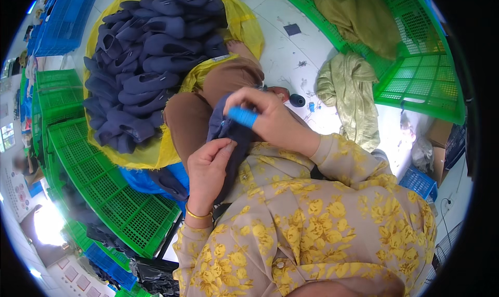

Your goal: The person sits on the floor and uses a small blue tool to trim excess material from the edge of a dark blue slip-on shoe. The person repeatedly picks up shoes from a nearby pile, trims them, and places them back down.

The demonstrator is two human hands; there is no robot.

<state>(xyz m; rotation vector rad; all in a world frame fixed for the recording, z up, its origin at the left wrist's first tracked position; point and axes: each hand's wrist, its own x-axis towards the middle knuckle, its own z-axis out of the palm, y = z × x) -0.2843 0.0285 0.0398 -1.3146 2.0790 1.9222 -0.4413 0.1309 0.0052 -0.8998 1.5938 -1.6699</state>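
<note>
The right hand point(270, 117) pinches the top of a dark navy fabric piece point(231, 141) between thumb and fingers, one finger wrapped in a blue guard point(243, 117), while the left hand point(208, 172) closes its grip on the same piece lower down, thumb pressed against the cloth's edge. The navy piece hangs between the two hands, just above the person's lap and touching the brown trouser knee point(197, 104). To do this handling well, it looks wise to keep the cloth taut between the two pinches so the edge stays readable, and to let the guarded finger take any rubbing. Beyond the navy piece, up and to its left, lies a heap of like navy pieces point(150, 57) on a yellow sheet point(156, 146); green crates point(99, 177) sit further left, and to its right an olive cloth point(348, 89) lies on the floor, with a small dark spool point(297, 100) between.
</note>
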